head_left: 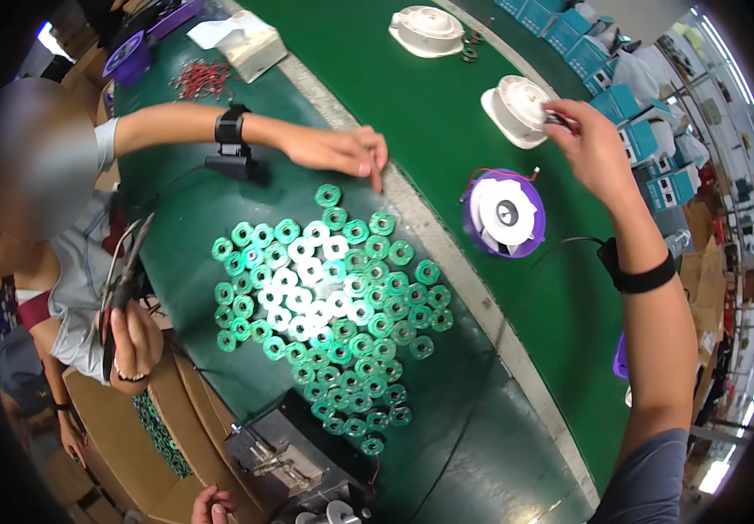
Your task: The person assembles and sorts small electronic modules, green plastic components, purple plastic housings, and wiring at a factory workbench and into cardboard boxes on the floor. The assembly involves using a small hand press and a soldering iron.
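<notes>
Right hand (588,144) was the nearer hand by far, stretched out over the green surface (429,113) with its forearm rising from the lower right. Thumb and fingers pinched a small dark piece (560,122), mostly covered by the fingertips. That piece sat just right of the nearer white housing (516,106), close to its rim; could not tell whether they touched. So from the right hand the housing lay directly to the left, tight by the fingertips. The housing's round face pointed up toward the camera; its flat flange stuck out on the left and lower side, flange edge slanting from upper left to lower right. No clear long axis on the round body. Dark piece looked to slant from upper left to lower right too, but blur and fingers left that unsure. Purple-rimmed unit (521,214) with a white centre lay below the housing, apart from it, round face up. Left hand (211,506) was at the lower edge, well away, cut off by the frame, fingers loosely curled; could not tell if it held anything. Co-worker's hand (337,153), left of the housing, hung near the pale strip (490,312).
</notes>
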The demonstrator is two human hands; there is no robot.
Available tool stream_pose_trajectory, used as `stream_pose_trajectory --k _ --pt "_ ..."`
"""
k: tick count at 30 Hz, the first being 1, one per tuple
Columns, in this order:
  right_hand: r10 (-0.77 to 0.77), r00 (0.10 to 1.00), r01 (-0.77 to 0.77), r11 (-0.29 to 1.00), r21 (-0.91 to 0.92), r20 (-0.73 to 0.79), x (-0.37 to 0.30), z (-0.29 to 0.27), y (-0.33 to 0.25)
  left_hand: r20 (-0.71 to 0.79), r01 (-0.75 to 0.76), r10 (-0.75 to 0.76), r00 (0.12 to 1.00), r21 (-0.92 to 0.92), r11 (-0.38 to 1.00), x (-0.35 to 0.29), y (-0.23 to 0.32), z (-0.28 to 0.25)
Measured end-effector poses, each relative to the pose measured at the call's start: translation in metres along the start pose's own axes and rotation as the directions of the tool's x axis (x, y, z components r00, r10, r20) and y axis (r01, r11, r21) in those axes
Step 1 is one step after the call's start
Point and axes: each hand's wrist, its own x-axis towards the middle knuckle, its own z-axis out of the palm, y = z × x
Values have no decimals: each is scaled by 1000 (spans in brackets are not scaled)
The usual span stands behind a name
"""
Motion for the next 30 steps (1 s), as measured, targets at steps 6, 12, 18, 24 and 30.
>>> stream_pose_trajectory --k 6,12,18,24,30 --pt "-452 878 407 878 252 157 22 101 -225 -467 277 -424 776 -352 894 -182 -60 -1" --pt "-314 900 281 948 148 303 37 226 -305 -527 272 -452 720 -385 882 -217 -90 -5" --pt "-326 876 264 941 210 357 43 208 -303 -541 219 -446 713 -433 875 -248 -115 -12" --pt "-300 898 230 944 238 321 -40 39 -287 -527 142 -400 750 -463 875 -265 -141 -34" --pt "66 952 -85 995 52 298 -109 -89 -247 -484 118 -324 813 -407 906 -250 -154 -54"
